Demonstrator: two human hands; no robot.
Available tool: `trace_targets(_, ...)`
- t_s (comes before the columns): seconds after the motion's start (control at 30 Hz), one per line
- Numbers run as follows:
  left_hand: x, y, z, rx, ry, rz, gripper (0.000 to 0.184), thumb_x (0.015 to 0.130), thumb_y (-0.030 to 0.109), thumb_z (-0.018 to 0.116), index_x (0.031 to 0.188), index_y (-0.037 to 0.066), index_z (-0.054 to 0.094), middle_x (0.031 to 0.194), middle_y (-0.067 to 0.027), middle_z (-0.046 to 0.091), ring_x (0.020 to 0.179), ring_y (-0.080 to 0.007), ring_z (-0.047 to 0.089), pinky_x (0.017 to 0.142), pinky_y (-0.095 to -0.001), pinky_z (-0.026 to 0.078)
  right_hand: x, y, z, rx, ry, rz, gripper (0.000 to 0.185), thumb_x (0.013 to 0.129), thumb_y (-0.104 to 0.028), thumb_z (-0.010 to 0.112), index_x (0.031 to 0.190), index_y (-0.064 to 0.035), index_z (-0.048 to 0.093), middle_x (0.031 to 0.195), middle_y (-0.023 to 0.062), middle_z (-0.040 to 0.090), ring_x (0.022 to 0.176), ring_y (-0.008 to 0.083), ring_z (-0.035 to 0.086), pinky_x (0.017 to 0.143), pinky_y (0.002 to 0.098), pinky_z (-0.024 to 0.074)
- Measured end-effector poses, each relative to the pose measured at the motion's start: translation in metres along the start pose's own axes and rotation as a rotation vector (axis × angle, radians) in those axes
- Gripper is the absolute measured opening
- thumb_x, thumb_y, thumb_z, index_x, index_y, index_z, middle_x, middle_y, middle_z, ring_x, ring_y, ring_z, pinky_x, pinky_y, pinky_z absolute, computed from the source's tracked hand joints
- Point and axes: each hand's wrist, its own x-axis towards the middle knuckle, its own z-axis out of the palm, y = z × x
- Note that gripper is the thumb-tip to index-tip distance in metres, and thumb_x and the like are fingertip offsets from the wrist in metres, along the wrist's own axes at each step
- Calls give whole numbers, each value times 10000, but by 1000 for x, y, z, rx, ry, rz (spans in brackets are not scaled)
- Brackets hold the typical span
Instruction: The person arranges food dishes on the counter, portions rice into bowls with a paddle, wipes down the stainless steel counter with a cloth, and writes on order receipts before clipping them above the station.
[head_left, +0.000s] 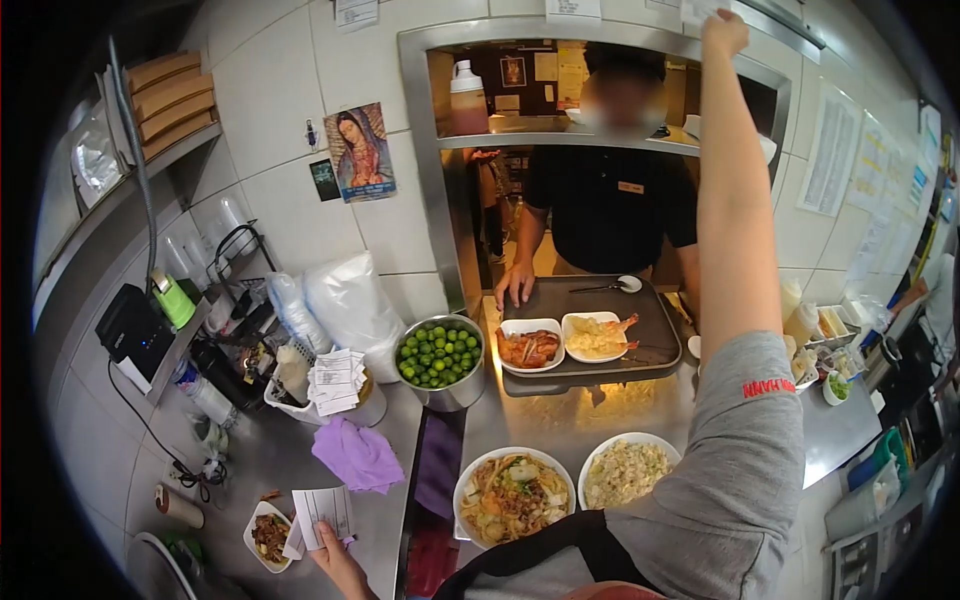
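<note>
My left hand (pixel 340 562) is closed on white paper slips (pixel 325 513), low over the steel counter. Beside it sits a white dish of dark saucy food (pixel 269 537). My right arm reaches up past the pass-through window, and my right hand (pixel 725 35) is closed at a paper slip (pixel 699 11) near the metal rail; its fingertips are small and partly hidden. Directly before me stand a bowl of noodles with toppings (pixel 515 495) and a bowl of fried rice (pixel 626 474).
Behind the window a person in black (pixel 608 205) rests a hand on a brown tray (pixel 655 310) bearing a red-sauced dish (pixel 528 347) and tempura (pixel 597 336). Left are a pot of green limes (pixel 440 355), a purple cloth (pixel 358 455), stacked receipts (pixel 337 381) and plastic bags (pixel 350 305).
</note>
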Motion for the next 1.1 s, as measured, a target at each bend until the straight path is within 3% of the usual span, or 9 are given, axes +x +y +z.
trace_targets(0.13, -2, -5, 16, 98, -93, -17, 328, 910, 227, 496, 1128, -18, 504, 1065, -94, 559, 936, -135, 526, 818, -270, 410, 38, 25, -26, -173, -184, 128, 226, 690, -194, 592, 805, -27, 693, 911, 179, 645, 861, 309, 616, 779, 370, 473)
trace_targets(0.27, -22, 4, 54, 140, -159, -11, 325, 909, 216, 499, 1120, -31, 502, 1062, -104, 562, 944, -143, 531, 833, -276, 409, 104, 104, 29, 456, -363, 138, 259, 761, -125, 556, 979, -18, 646, 876, 98, 639, 794, 189, 597, 736, 306, 472)
trace_targets(0.3, -30, 5, 62, 153, -163, -15, 327, 908, 214, 501, 1118, -36, 501, 1058, -109, 564, 947, -145, 532, 835, -278, 411, 94, 75, 15, 537, -496, 272, 448, 699, 17, 495, 1146, 11, 524, 1105, 203, 547, 967, 296, 541, 841, 335, 425)
trace_targets(0.5, -84, 28, 120, 63, -447, 62, 336, 907, 167, 484, 1170, -42, 470, 1103, -101, 547, 1000, -165, 516, 873, -292, 393, 56, 74, -39, -64, -231, -288, 490, 748, -98, 581, 1213, -3, 458, 1225, 208, 443, 1045, 282, 483, 868, 339, 407)
trace_targets(0.6, -111, 14, 148, 31, -537, 22, 241, 877, 66, 491, 1072, -68, 532, 1034, -99, 577, 929, -154, 538, 827, -284, 420, -7, 33, -144, 203, -638, -151, 408, 783, -106, 552, 1165, 9, 467, 1140, 173, 473, 1090, 318, 444, 943, 366, 366)
trace_targets(0.63, -124, 29, 163, 62, -565, 81, 238, 865, 39, 495, 1077, -63, 533, 1031, -95, 578, 930, -151, 538, 821, -279, 425, -36, 23, -185, 428, -822, -93, 280, 780, -162, 583, 1014, -10, 608, 930, 148, 632, 860, 207, 600, 758, 289, 470)
trace_targets(0.8, -196, 44, 230, -128, -977, 41, 269, 883, 78, 502, 1120, -49, 517, 1022, -65, 585, 928, -121, 531, 808, -251, 427, -177, -20, -427, 777, -1695, 278, 379, 823, -255, 595, 1095, 6, 551, 1028, 108, 577, 896, 157, 553, 786, 273, 448)
trace_targets(0.97, -275, 28, 260, -61, -1431, 93, 290, 837, 199, 600, 1024, -21, 569, 970, -85, 613, 890, -121, 557, 774, -259, 442, -225, -8, -594, 494, -1534, 726, 267, 796, -102, 632, 1009, 32, 543, 925, 61, 601, 817, 93, 556, 708, 236, 454)
trace_targets(1.1, -356, 10, 273, -556, -1766, -617, 502, 780, 326, 665, 1144, 20, 504, 1075, -92, 590, 963, -167, 570, 808, -288, 458, -194, 5, -694, 364, -1252, 992, 81, 795, -9, 605, 851, 25, 556, 803, 39, 616, 723, 64, 567, 656, 193, 454)
